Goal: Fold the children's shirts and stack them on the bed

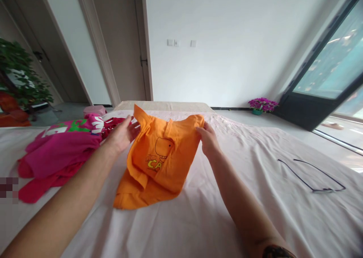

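Orange shirt held up at one side while the left hand stands open

The orange shirt is in front of the person, its upper part raised and its lower part slumped on the pale sheet. The right hand has its grip clamped on the shirt's upper right corner, thumb on the near face. The left hand has its fingers apart beside the upper left edge; whether the fingertips touch the fabric, I cannot tell.

The step in hand appears to be handling the shirt open and straightening it: the printed front, with a cartoon outline and yellow letters, faces the person, but folds run down the middle and the lower left is doubled over.

From here, getting the shirt flat would call for a firm left grip on the near edge, level with the right one, then an even outward pull to take out the creases. With only the right side securely held, the left side could sag or twist.

To the left lies a heap of pink and red clothes; the glasses rest well apart to the right.
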A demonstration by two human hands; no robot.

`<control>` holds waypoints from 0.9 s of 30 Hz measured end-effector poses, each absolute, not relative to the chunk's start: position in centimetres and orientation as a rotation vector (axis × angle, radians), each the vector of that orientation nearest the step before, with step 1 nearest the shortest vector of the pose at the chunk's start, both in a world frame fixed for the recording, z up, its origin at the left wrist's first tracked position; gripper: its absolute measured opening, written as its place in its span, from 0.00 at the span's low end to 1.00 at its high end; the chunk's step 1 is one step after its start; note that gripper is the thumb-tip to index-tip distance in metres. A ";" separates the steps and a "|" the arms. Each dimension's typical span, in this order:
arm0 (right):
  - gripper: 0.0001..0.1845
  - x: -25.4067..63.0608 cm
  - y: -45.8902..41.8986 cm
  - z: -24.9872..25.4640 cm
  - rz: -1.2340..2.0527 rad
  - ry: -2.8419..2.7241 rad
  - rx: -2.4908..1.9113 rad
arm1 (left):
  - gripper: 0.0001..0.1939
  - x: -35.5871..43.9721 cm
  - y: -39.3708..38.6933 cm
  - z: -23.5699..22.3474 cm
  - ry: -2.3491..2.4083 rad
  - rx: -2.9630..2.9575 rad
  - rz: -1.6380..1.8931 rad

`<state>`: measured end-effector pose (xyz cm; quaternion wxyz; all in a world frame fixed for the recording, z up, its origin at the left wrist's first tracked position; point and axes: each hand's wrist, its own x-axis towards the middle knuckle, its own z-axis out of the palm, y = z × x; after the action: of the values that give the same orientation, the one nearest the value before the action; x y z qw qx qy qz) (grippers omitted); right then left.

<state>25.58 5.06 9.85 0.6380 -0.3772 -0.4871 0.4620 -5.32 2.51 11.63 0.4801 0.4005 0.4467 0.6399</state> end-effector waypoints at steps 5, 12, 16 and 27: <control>0.19 23.1 4.2 6.8 0.575 -1.838 -1.033 | 0.42 -3.6 -0.3 3.9 1.573 1.294 1.136; 0.19 19.9 0.9 4.6 0.649 -2.805 -0.734 | 0.27 -4.4 -1.9 -0.2 1.902 2.042 0.677; 0.05 21.3 0.7 6.4 0.609 -2.788 -0.899 | 0.13 -5.8 -1.8 2.2 1.918 2.081 0.739; 0.08 29.4 3.9 13.0 0.978 -1.409 -0.881 | 0.17 -8.3 1.7 15.0 1.087 1.098 1.740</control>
<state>29.43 3.89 12.97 0.5699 -0.3755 -0.6004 0.4168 -8.33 1.67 14.97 0.3961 0.4331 0.4288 0.6867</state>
